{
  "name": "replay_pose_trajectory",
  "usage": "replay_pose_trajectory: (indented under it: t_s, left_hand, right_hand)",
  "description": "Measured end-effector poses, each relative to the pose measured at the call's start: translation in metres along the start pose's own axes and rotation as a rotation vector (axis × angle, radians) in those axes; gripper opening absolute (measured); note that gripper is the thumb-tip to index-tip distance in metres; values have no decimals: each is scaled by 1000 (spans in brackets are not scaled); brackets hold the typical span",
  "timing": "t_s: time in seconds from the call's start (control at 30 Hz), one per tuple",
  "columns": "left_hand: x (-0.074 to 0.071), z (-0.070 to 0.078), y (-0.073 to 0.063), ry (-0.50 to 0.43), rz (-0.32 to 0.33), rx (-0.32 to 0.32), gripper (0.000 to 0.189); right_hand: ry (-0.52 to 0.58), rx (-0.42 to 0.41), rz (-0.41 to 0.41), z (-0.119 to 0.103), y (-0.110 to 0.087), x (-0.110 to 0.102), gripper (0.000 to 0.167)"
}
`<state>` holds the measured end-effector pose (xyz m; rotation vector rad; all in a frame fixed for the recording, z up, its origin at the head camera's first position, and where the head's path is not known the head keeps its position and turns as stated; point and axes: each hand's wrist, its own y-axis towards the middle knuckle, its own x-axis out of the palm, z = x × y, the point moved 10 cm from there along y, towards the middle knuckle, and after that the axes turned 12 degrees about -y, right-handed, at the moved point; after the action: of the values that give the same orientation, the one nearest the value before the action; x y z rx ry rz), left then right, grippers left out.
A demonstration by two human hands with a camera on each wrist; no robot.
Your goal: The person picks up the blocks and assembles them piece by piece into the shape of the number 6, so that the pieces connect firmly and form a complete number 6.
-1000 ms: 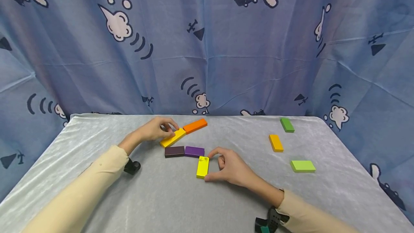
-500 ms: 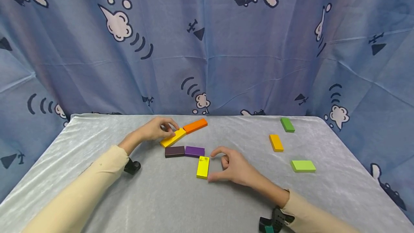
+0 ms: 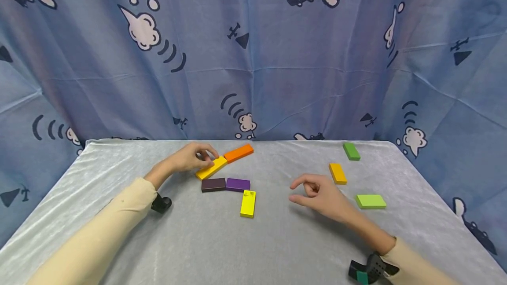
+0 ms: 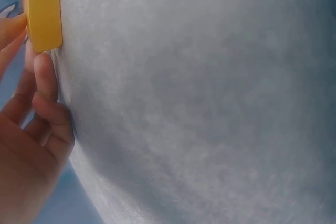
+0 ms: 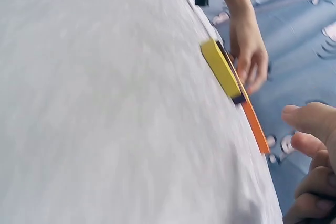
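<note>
My left hand (image 3: 194, 157) pinches an amber-yellow block (image 3: 211, 168) between thumb and fingers, and the block lies flat on the cloth. Its end also shows in the left wrist view (image 4: 46, 19). An orange block (image 3: 239, 153) meets its far end. Just in front, a dark brown block (image 3: 213, 185) and a purple block (image 3: 238, 184) lie end to end. From the purple one's right end a bright yellow block (image 3: 247, 204) points toward me. Right of it, my right hand (image 3: 322, 195) hovers with nothing in its grasp, thumb and index finger apart.
On the right of the cloth-covered table (image 3: 178, 241) lie a green block (image 3: 351, 151), a yellow-orange block (image 3: 338, 173) and a light green block (image 3: 370, 202). A blue curtain (image 3: 206, 56) with printed airplanes hangs behind the table's back edge.
My right hand has let go of the bright yellow block and moved off to the right. The left hand and the blocks have stayed in place.
</note>
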<state>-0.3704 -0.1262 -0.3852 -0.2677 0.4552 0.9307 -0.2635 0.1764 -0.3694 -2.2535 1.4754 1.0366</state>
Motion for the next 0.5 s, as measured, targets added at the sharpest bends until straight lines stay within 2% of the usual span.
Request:
replay_pose_trajectory:
  t_s: [0.2,0.5]
  left_hand:
    - [0,-1,1,9,6,-11,22]
    - [0,0,1,16,10,-14,23]
  right_hand:
    - [-64,101,57,27,-21,-35,24]
    - [-193,139,155,51,-53,-84,21]
